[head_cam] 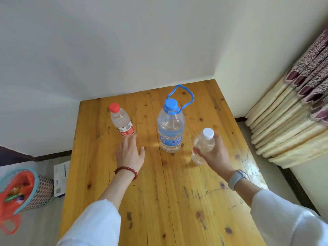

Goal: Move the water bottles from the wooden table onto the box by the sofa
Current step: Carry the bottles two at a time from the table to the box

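Right hand [213,153] grips white-capped bottle [203,146]; left hand [129,152] nears red-capped bottle [121,120].

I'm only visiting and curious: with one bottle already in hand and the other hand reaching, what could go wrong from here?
1. The open left hand reaches low at the red-capped bottle; a nudge might tip it.
2. The right hand has its grip on the white-capped bottle close beside the tall blue-capped bottle, so lifting could bump it.
3. That big bottle looks heavy for one hand.
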